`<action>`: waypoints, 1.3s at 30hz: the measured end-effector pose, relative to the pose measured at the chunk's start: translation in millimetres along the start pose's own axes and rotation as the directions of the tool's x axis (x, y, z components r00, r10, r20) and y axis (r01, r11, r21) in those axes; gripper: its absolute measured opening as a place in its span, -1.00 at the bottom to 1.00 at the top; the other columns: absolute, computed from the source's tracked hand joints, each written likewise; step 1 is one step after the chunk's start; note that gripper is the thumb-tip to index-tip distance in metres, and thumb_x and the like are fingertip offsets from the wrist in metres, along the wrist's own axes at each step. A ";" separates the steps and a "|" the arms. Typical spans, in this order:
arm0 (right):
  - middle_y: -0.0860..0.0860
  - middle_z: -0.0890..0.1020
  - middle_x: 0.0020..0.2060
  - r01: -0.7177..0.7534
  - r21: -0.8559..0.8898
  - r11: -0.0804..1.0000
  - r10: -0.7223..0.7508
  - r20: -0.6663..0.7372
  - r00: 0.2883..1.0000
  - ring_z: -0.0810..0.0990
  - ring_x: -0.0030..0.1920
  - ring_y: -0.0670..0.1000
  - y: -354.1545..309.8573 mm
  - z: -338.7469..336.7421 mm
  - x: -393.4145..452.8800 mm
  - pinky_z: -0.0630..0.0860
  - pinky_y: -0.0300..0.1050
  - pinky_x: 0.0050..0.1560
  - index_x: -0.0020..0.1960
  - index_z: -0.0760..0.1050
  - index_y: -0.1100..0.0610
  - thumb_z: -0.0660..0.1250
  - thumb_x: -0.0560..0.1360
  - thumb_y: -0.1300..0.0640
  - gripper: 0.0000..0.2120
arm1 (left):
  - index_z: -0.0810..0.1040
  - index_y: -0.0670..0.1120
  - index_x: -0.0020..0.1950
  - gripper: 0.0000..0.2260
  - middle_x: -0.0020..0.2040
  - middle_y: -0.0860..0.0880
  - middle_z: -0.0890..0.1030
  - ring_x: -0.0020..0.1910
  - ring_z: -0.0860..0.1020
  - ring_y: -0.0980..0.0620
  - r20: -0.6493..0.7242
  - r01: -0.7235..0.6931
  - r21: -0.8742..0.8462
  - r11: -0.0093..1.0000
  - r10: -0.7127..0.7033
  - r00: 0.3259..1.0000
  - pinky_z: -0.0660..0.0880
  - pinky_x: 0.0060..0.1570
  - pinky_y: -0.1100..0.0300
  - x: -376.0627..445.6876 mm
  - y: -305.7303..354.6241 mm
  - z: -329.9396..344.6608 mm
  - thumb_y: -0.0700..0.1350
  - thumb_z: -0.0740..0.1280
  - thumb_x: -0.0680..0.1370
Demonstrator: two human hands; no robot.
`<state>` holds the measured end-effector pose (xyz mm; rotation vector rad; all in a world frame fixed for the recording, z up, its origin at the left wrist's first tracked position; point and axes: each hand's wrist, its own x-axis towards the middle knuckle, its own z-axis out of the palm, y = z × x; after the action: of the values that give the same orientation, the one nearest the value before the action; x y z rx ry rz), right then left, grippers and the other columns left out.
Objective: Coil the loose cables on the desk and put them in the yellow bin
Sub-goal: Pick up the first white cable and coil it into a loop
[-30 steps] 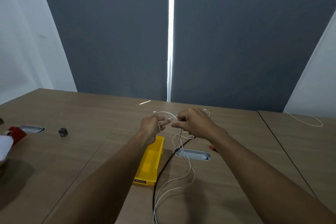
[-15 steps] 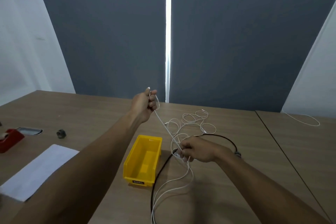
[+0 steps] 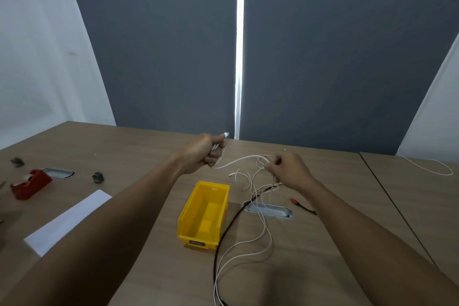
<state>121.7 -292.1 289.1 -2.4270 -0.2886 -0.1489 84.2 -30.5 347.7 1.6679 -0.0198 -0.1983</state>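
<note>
My left hand (image 3: pixel 205 153) grips the plug end of a thin white cable (image 3: pixel 238 161) above the far side of the desk, the plug tip sticking out past the fingers. The cable runs right to my right hand (image 3: pixel 289 169), which pinches it above a loose tangle of white loops. More of the white cable trails down the desk toward me beside a black cable (image 3: pixel 224 233). The yellow bin (image 3: pixel 205 216) stands open and empty between my forearms, just left of the cables.
A metal cable grommet (image 3: pixel 269 210) is set in the desk under the tangle, a red-tipped lead (image 3: pixel 298 202) to its right. Another white cable (image 3: pixel 429 166) lies far right. At left are a white sheet (image 3: pixel 67 221), a red tape dispenser (image 3: pixel 29 182) and small dark objects.
My left hand has dropped lower and the right hand has risen and moved away from me, so the white cable between them now hangs slacker and more level.
</note>
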 end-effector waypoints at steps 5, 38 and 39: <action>0.06 0.67 -0.40 0.130 0.155 0.979 -0.117 -0.090 0.989 0.67 -0.48 -0.03 -35.1 -16.7 3.0 0.61 -0.01 -0.26 -0.17 0.51 0.17 0.47 0.56 0.03 -0.74 | 0.56 -0.20 -0.07 -0.64 -0.46 -0.04 0.51 -0.42 0.34 0.04 -0.088 0.021 0.231 0.973 -0.001 0.996 0.28 -0.36 0.14 0.9 -30.7 13.1 0.03 0.16 0.71; 0.19 0.75 -0.06 0.174 0.106 0.979 -0.204 0.480 0.853 0.72 -0.24 0.01 -20.1 -11.3 -32.9 0.54 -0.22 -0.33 -0.01 0.62 0.25 0.35 0.64 0.18 -0.85 | 0.39 -0.13 -0.09 -0.68 0.13 -0.36 0.64 -0.43 0.60 0.08 -0.146 -0.070 -0.593 0.802 -0.021 0.989 0.62 -0.15 0.14 23.4 -13.7 49.1 0.01 0.05 0.75; 0.21 0.74 -0.02 0.168 0.050 0.985 -0.169 0.515 0.840 0.73 -0.17 0.03 -9.2 -8.1 -32.0 0.55 -0.22 -0.31 -0.02 0.62 0.22 0.32 0.63 0.23 -0.88 | 0.36 -0.11 -0.09 -0.68 0.09 -0.34 0.66 -0.42 0.59 0.07 -0.172 -0.084 -0.595 0.800 -0.025 0.985 0.60 -0.15 0.15 22.6 -11.3 45.2 0.01 0.02 0.76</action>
<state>88.2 -295.9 295.1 -2.3963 -0.7448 0.4419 98.9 -76.7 329.6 1.0362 0.1362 -0.0253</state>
